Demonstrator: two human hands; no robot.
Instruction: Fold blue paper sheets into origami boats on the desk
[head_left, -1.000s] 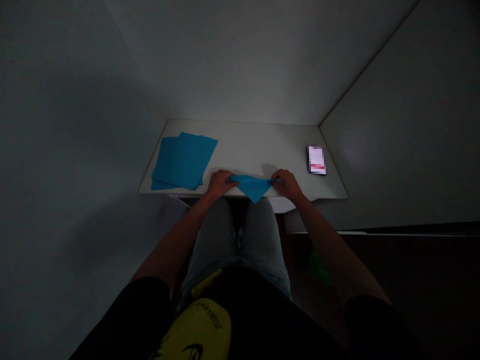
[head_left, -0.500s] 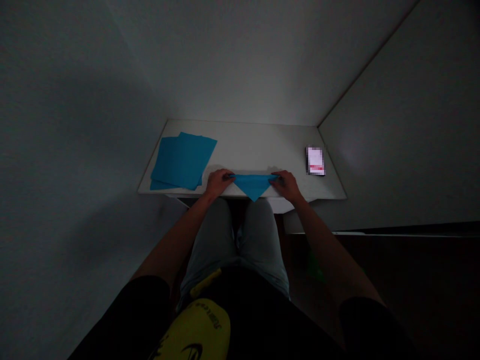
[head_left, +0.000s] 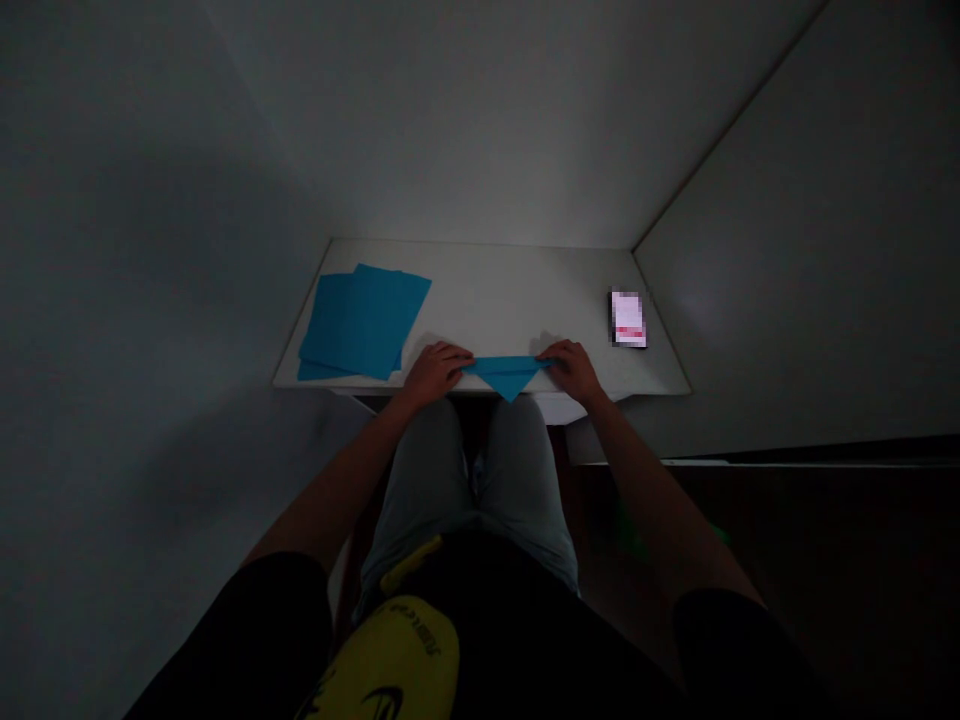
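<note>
A folded piece of blue paper (head_left: 508, 375) lies at the front edge of the white table (head_left: 517, 290), its pointed part facing me and reaching over the edge. Along its far side runs a narrow folded band. My left hand (head_left: 436, 372) pinches the band's left end between thumb and fingers. The right end is held by my right hand (head_left: 571, 368) in the same way. Several blue sheets (head_left: 364, 322) lie overlapped on the left of the table.
A phone-like device (head_left: 628, 319) with a lit, blurred screen lies at the table's right end. Walls stand behind the table and on both sides. My legs (head_left: 517, 460) are below the front edge.
The far part of the blue paper has been folded toward me into a band, so less of the triangle shows. Both hands still grip its ends.
</note>
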